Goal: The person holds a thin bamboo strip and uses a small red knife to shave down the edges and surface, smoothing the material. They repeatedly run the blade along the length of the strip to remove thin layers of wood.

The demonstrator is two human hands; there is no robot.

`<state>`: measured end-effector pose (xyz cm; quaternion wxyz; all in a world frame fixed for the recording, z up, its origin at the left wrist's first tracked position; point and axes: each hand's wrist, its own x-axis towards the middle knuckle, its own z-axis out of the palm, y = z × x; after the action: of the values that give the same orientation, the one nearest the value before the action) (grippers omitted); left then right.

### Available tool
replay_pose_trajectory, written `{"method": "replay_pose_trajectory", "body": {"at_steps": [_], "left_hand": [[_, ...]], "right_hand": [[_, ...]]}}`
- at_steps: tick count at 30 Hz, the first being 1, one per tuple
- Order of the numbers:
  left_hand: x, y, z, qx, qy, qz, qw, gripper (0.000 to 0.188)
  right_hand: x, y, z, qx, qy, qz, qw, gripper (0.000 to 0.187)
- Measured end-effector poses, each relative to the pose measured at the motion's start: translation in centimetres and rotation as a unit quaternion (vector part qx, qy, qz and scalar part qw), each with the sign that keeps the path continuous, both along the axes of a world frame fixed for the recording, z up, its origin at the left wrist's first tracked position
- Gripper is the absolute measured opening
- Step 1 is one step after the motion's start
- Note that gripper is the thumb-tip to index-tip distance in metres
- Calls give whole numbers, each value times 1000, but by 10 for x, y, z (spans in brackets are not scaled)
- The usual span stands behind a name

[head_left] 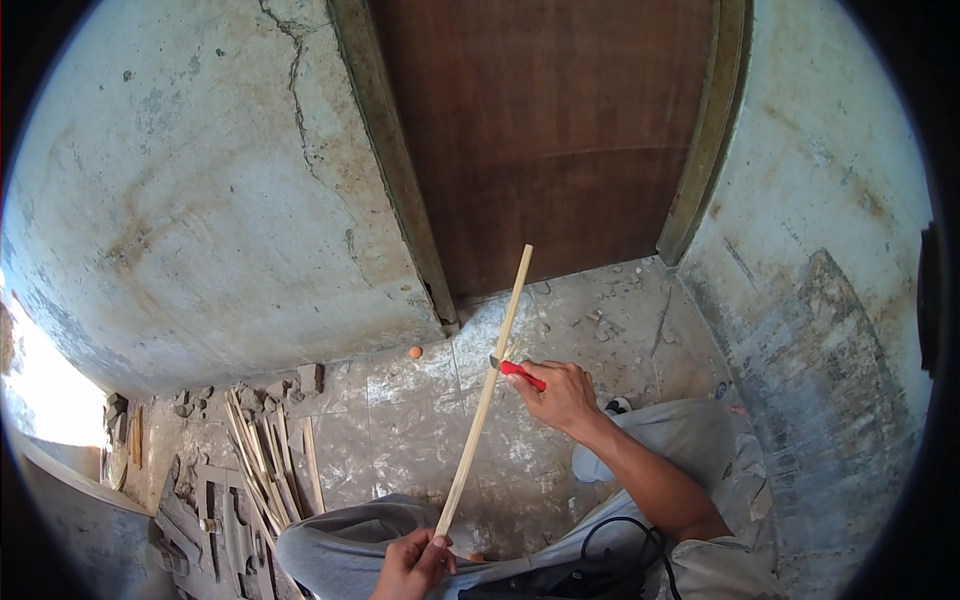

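A long, pale wooden strip slants up and away in front of me, over my lap. My left hand is closed around its near end, thumb on top. In my right hand is a small knife with a red handle, gripped in closed fingers. Its short blade rests against the strip, a little above the middle. The strip's far end stands free in front of the brown door.
Several similar strips lean in a bundle at left, beside a grey slotted piece. Rubble lies along the cracked wall. A small orange ball-like thing sits on the dusty tiled floor. A brown door stands ahead.
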<state>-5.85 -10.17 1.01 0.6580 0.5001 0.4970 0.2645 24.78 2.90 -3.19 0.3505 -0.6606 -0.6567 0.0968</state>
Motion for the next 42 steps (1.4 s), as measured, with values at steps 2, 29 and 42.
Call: {"method": "replay_pose_trajectory", "body": {"at_steps": [2,29,42], "left_hand": [[-9,-9,-1,1,3,-2,1000,35],[-64,-95,-13,-63,69,129,987,31],[17,40,41,21,12,8,1000,29]], "right_hand": [[2,0,-1,-12,0,-10,1000,37],[54,7,-7,-93,-49,-192,976,33],[-18,-15,4,97,296,-3,950,27]]}}
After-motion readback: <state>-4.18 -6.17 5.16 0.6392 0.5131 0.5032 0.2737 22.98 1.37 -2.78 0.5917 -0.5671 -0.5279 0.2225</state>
